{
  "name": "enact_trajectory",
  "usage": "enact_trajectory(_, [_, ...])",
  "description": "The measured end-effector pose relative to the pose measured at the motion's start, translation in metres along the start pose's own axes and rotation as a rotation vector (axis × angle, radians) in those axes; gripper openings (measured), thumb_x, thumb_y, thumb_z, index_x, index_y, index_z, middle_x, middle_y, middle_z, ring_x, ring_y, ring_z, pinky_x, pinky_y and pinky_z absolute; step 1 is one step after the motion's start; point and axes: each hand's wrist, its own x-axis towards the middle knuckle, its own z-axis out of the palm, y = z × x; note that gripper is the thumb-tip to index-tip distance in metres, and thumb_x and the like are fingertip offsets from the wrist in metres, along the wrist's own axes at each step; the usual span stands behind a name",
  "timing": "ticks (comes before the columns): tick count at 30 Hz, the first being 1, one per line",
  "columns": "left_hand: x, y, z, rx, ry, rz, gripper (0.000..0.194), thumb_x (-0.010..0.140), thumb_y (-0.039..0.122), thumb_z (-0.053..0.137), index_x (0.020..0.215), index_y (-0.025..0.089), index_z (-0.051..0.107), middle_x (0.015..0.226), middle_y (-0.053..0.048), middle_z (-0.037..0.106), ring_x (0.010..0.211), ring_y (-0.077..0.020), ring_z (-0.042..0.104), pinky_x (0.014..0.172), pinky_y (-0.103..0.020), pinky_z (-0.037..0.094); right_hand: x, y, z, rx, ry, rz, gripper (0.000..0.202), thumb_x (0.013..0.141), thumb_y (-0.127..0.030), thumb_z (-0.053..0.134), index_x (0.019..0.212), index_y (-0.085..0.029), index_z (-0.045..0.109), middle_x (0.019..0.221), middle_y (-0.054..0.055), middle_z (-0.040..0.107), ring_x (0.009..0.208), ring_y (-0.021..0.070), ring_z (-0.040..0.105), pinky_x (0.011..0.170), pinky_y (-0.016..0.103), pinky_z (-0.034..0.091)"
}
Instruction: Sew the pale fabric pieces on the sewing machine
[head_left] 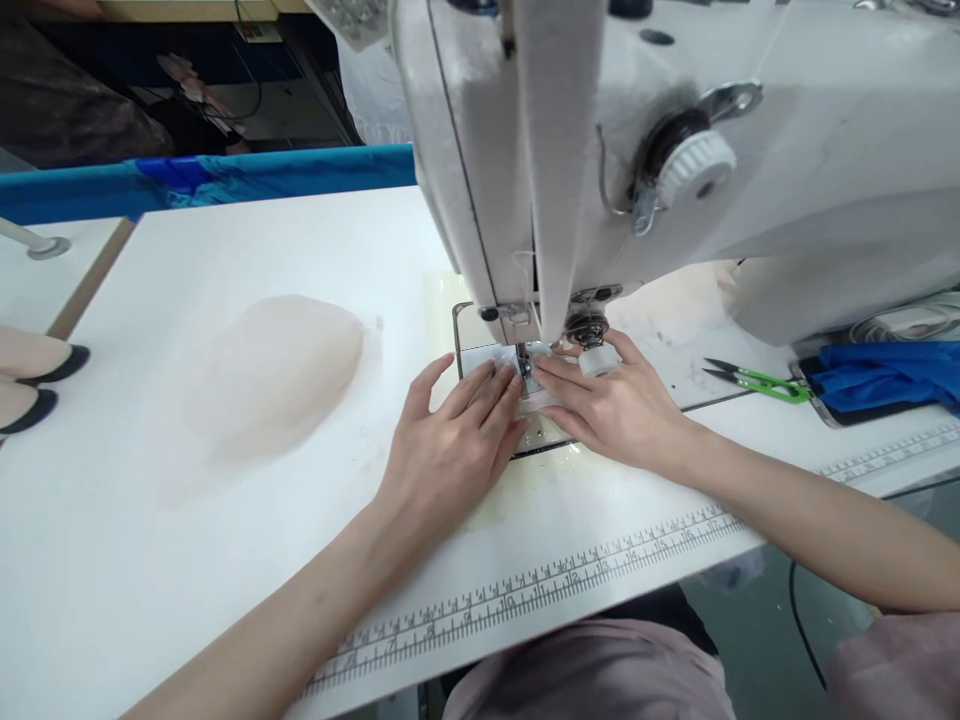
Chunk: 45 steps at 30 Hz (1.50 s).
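Note:
A white sewing machine stands over the table, and its presser foot is down between my hands. My left hand lies flat with fingers stretched, the tips just left of the foot. From the right, my right hand reaches in with its fingers extended and tips beside the foot, touching a small piece of thin whitish cloth. Much of that cloth is hidden under my fingers. Its edges are hard to make out against the metal plate.
Green thread snips lie at the right, near a blue cloth on a dark flat object. A printed ruler runs along the front edge. Sheer beige cups lie left. Two black-edged beige pieces sit far left.

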Motion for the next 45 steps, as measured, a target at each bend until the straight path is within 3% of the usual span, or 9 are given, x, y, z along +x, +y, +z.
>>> enact_trajectory(35, [0.0023, 0.0012, -0.0018, 0.005, 0.014, 0.008, 0.027, 0.092, 0.022, 0.055, 0.115, 0.01, 0.063, 0.115, -0.011, 0.069, 0.109, -0.0249, 0.064, 0.103, -0.047, 0.038, -0.0027, 0.0001, 0.0034, 0.043, -0.004, 0.017, 0.03, 0.097, -0.03, 0.045, 0.111, -0.014, 0.066, 0.118, 0.007, 0.068, 0.113, 0.0219, 0.059, 0.107, 0.046, 0.034])
enact_trajectory(45, [0.0001, 0.001, 0.0002, -0.029, 0.014, -0.01, 0.03, 0.092, 0.021, 0.053, 0.121, 0.015, 0.061, 0.117, -0.011, 0.068, 0.111, -0.0257, 0.064, 0.103, -0.049, 0.039, -0.0027, -0.0006, 0.0019, 0.076, -0.014, 0.022, 0.029, 0.097, -0.028, 0.046, 0.114, -0.014, 0.065, 0.119, 0.009, 0.068, 0.115, 0.0229, 0.058, 0.106, 0.048, 0.036])
